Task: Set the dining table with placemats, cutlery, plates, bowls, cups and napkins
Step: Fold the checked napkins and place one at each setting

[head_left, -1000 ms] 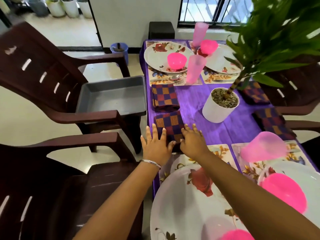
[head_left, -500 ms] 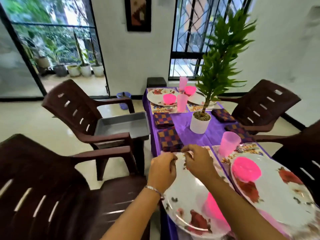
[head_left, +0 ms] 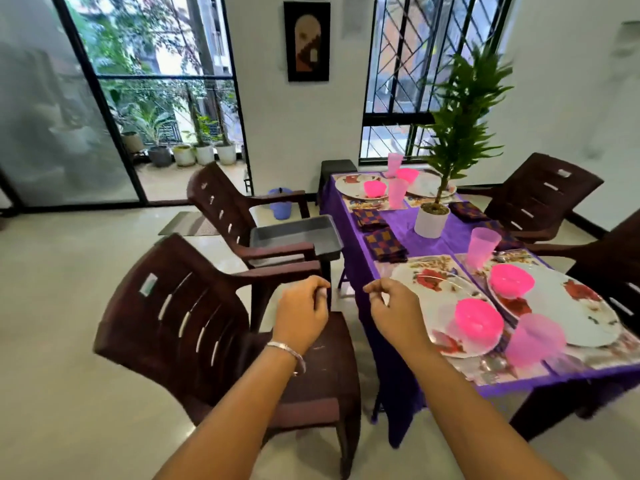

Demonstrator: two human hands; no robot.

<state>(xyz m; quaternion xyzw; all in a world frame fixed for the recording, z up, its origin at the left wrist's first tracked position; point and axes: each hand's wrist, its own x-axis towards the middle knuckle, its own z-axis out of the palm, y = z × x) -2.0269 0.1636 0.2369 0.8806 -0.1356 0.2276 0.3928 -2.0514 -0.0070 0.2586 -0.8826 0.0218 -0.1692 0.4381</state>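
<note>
Head cam: both hands hang in mid-air off the tabletop's [head_left: 401,237] near-left edge, over a brown plastic chair [head_left: 194,317]. Left hand [head_left: 302,313] w/ bracelet at the wrist, fingers curled in, nothing seen in it. Right hand [head_left: 394,310] likewise curled, thumb meeting fingertips, holding nothing visible. Purple-clothed tabletop is laid: near side has 2 floral plates [head_left: 426,289] on floral placemats [head_left: 433,262], each w/ a pink bowl [head_left: 479,320], plus pink cups [head_left: 482,245]. Checked folded napkins [head_left: 384,243] lie along the left edge btwn near and far settings, more on the right side. Far end has 2 more plates, bowls, cups. White potted plant [head_left: 432,220] stands mid-table. Grey tray [head_left: 294,233] sits on the 2nd chair's arms, beside the table.
</note>
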